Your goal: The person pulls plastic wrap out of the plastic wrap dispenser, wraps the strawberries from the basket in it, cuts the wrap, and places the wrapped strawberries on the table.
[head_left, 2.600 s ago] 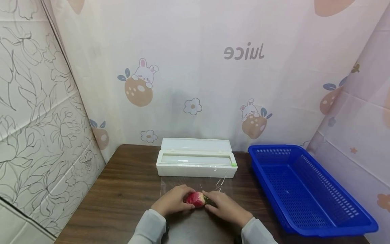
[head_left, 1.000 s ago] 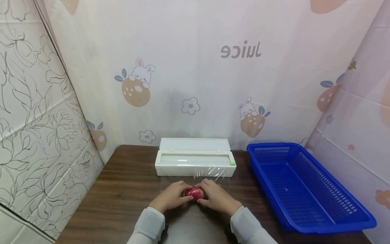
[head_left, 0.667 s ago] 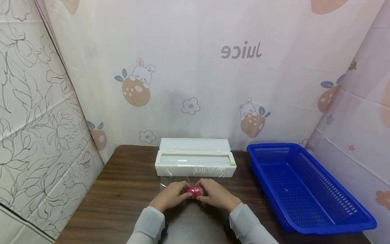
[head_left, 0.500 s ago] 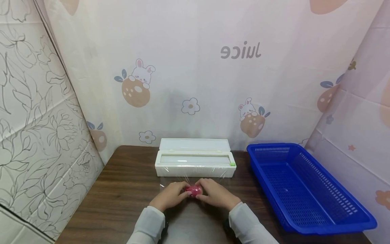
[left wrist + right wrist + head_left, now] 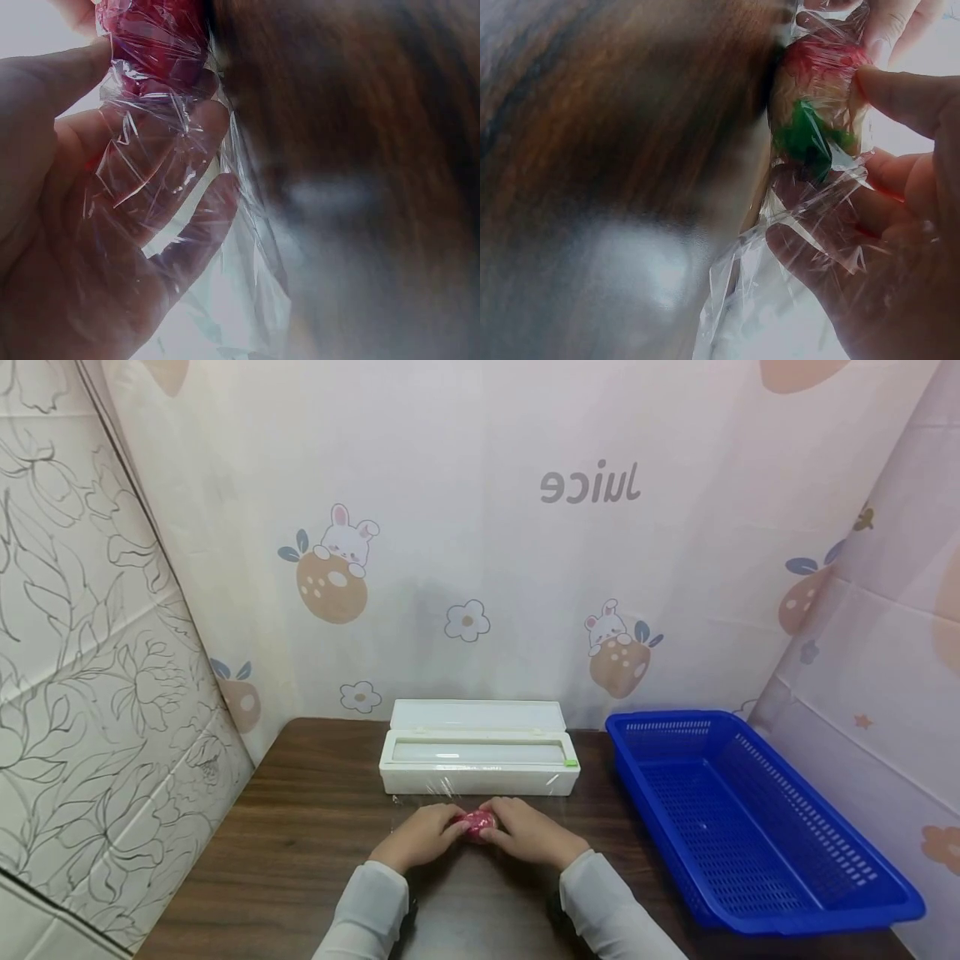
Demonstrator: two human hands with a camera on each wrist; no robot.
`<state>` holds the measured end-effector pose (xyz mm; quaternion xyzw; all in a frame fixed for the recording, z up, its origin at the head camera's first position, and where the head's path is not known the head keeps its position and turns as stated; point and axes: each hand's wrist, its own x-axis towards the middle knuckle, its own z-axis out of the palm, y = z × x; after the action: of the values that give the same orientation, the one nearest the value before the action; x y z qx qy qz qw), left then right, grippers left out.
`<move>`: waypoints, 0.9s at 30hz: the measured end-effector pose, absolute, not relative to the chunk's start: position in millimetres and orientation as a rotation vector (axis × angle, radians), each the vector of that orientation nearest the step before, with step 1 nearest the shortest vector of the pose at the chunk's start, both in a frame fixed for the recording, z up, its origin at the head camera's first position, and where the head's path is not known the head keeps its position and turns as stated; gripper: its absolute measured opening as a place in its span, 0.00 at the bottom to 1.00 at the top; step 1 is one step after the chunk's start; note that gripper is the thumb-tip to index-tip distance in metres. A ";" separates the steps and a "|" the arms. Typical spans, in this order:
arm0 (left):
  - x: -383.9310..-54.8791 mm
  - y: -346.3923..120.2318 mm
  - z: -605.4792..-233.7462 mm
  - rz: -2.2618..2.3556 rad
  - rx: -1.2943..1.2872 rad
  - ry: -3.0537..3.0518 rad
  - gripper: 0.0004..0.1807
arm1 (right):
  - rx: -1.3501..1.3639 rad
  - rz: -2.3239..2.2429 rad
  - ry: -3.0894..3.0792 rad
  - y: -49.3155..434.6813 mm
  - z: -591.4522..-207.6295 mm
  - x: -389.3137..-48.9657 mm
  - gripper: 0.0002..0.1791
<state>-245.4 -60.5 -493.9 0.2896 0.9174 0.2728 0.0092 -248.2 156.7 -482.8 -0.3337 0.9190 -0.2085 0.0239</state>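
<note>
A red radish (image 5: 480, 827) with a cream end and green top (image 5: 806, 139) is wrapped in clear cling film. My left hand (image 5: 422, 838) grips its red end between thumb and fingers. At the cream and green end, my right hand (image 5: 534, 833) holds it from the other side. Loose, crinkled film (image 5: 259, 277) spreads over the fingers of both hands in the wrist views. Behind the hands stands a white cling film dispenser (image 5: 480, 782), its lid raised, with film running from its front toward the radish.
To the right is a blue plastic basket (image 5: 678, 868) with slotted sides. The dark wooden table (image 5: 300, 827) reaches back to a printed curtain (image 5: 480, 543). A flower-patterned wall panel (image 5: 135, 693) closes off the left.
The radish has turned from lying with its green stalk to the right to being rolled in film. Both hands have moved slightly toward the dispenser, and the film between has shortened.
</note>
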 end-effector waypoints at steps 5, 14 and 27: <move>-249.9 -60.1 -495.1 0.848 0.924 2.867 0.16 | -0.981 -0.655 2.808 156.8 -482.7 -251.8 0.22; -253.3 -61.1 -497.6 0.920 0.859 2.867 0.16 | -0.992 -0.783 2.763 157.1 -481.4 -253.5 0.18; -236.8 -57.3 -473.0 0.566 0.845 3.227 0.11 | -0.949 -0.696 2.837 153.6 -475.6 -255.3 0.14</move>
<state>-236.8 -57.3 -473.0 0.2481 0.9467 0.1661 -0.1206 -255.3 153.6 -475.6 -0.3087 0.9231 -0.2266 0.0349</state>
